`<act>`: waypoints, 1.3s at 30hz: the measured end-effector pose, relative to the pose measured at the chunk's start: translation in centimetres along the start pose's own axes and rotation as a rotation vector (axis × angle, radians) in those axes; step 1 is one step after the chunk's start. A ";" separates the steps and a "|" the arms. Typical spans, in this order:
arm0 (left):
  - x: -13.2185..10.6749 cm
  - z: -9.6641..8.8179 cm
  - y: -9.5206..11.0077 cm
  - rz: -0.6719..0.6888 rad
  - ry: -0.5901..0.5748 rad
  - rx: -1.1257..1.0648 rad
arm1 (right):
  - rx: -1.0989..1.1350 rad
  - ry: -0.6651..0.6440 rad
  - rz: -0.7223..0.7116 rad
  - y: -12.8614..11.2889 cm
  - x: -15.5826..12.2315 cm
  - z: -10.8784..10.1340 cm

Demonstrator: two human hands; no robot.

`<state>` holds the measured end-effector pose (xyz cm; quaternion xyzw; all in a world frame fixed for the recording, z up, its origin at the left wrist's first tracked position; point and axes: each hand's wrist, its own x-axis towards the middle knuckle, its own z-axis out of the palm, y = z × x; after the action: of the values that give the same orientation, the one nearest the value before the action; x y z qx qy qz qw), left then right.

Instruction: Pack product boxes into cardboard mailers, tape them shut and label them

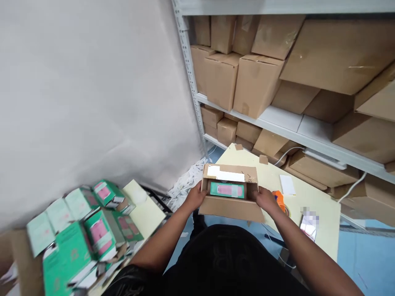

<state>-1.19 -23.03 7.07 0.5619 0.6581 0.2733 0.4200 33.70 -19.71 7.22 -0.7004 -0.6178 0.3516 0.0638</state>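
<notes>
An open cardboard box (230,207) is held between my two hands at the near edge of the pale table. Inside it lies a green box with a pink panel (227,190). White label strips (226,174) stick to the raised far flap, which also has handwritten marks. My left hand (196,196) grips the left end of the cardboard box, fingers curled round its wall. At the right end, my right hand (265,199) has hold of the wall, its fingertips partly hidden inside.
An orange tape dispenser (278,200) and a white card (287,184) lie on the pale table (327,230), right of the box. Green boxes (66,255) crowd a second table at left. Metal shelving (277,125) full of cardboard boxes stands ahead. Shredded paper (185,185) covers floor by the wall.
</notes>
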 end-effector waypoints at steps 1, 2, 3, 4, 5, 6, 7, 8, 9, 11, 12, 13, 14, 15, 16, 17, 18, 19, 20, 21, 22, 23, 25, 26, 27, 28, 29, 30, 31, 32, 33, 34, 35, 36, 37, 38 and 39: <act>-1.4 -0.1 -0.3 -0.003 0.016 0.046 | -0.029 -0.022 -0.016 -0.3 0.1 0.0; -2.9 -0.3 -0.7 -0.012 0.037 0.078 | -0.046 -0.034 -0.030 -0.5 0.3 0.1; -4.3 -0.5 -1.0 -0.026 0.062 0.095 | -0.045 -0.028 -0.048 -0.9 0.6 0.4; -5.8 -0.8 -1.4 -0.045 0.085 0.101 | -0.024 -0.005 -0.080 -1.4 1.0 0.7; -7.2 -1.1 -1.9 -0.064 0.110 0.099 | 0.013 0.031 -0.130 -2.0 1.4 1.1; -8.6 -1.5 -2.4 -0.084 0.136 0.093 | 0.059 0.066 -0.195 -2.9 1.9 1.5; -10.0 -1.9 -2.9 -0.105 0.161 0.086 | 0.109 0.090 -0.263 -3.8 2.3 2.1; -11.4 -2.4 -3.5 -0.126 0.186 0.076 | 0.159 0.094 -0.323 -5.0 2.6 2.8; -12.7 -3.0 -4.1 -0.147 0.208 0.065 | 0.208 0.081 -0.366 -6.3 2.7 3.5; -15.3 -4.2 -5.4 -0.171 0.246 0.035 | 0.298 0.048 -0.380 -9.0 2.5 5.3; -16.5 -4.8 -6.1 -0.173 0.263 0.017 | 0.332 0.042 -0.359 -10.4 2.1 6.3; -17.8 -5.4 -6.8 -0.171 0.281 -0.003 | 0.357 0.047 -0.333 -11.8 1.5 7.4; -19.0 -6.0 -7.5 -0.169 0.301 -0.024 | 0.374 0.056 -0.309 -13.1 0.9 8.6; -20.2 -6.7 -8.3 -0.168 0.320 -0.045 | 0.380 0.067 -0.289 -14.3 0.1 9.9; -21.5 -7.3 -9.0 -0.167 0.336 -0.064 | 0.374 0.078 -0.273 -15.5 -0.7 11.1; -22.7 -7.9 -9.7 -0.165 0.350 -0.080 | 0.352 0.085 -0.265 -16.6 -1.6 12.4; -23.9 -8.5 -10.5 -0.162 0.362 -0.095 | 0.312 0.094 -0.267 -17.6 -2.6 13.6; -25.1 -9.1 -11.2 -0.158 0.377 -0.108 | 0.251 0.101 -0.283 -18.6 -3.6 14.7; -26.3 -9.7 -11.9 -0.159 0.392 -0.121 | 0.174 0.104 -0.311 -19.6 -4.6 15.8; -27.4 -10.3 -12.5 -0.165 0.403 -0.133 | 0.089 0.100 -0.347 -20.5 -5.7 16.7; -28.5 -10.9 -13.1 -0.175 0.411 -0.145 | 0.008 0.089 -0.382 -21.3 -6.9 17.5; -29.6 -11.6 -13.7 -0.182 0.413 -0.156 | -0.063 0.080 -0.412 -22.1 -8.1 18.2; -31.4 -12.8 -14.5 -0.185 0.399 -0.168 | -0.157 0.088 -0.450 -23.3 -10.3 19.0; -32.1 -13.4 -14.8 -0.180 0.391 -0.167 | -0.176 0.112 -0.461 -23.8 -11.3 19.2; -32.8 -14.0 -15.0 -0.174 0.384 -0.163 | -0.178 0.154 -0.466 -24.2 -12.1 19.3; -33.2 -14.5 -15.1 -0.170 0.377 -0.158 | -0.164 0.213 -0.462 -24.5 -12.8 19.2; -33.6 -14.9 -15.1 -0.166 0.370 -0.154 | -0.140 0.280 -0.447 -24.8 -13.3 19.1; -33.8 -15.3 -15.0 -0.160 0.364 -0.151 | -0.117 0.341 -0.422 -25.0 -13.7 18.9; -33.9 -15.6 -14.9 -0.152 0.359 -0.150 | -0.101 0.387 -0.397 -25.2 -14.0 18.6; -33.9 -15.8 -14.7 -0.146 0.356 -0.151 | -0.098 0.406 -0.388 -25.3 -14.2 18.3; -33.9 -16.0 -14.5 -0.144 0.358 -0.153 | -0.106 0.402 -0.412 -25.4 -14.3 18.0; -33.8 -16.1 -14.3 -0.142 0.366 -0.154 | -0.121 0.378 -0.471 -25.4 -14.3 17.6; -33.6 -16.2 -14.1 -0.140 0.377 -0.157 | -0.135 0.344 -0.553 -25.4 -14.2 17.3; -33.5 -16.3 -13.8 -0.135 0.389 -0.160 | -0.145 0.304 -0.639 -25.4 -14.1 16.9; -33.3 -16.3 -13.5 -0.128 0.404 -0.162 | -0.150 0.265 -0.711 -25.3 -13.8 16.5; -33.1 -16.3 -13.1 -0.120 0.420 -0.160 | -0.153 0.226 -0.762 -25.1 -13.4 16.1; -33.0 -16.2 -12.7 -0.112 0.435 -0.155 | -0.156 0.192 -0.789 -24.9 -12.8 15.7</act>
<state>-21.11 -55.95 12.68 0.4183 0.7403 0.4141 0.3248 4.44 -31.05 13.91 -0.4423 -0.8549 0.1855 0.1979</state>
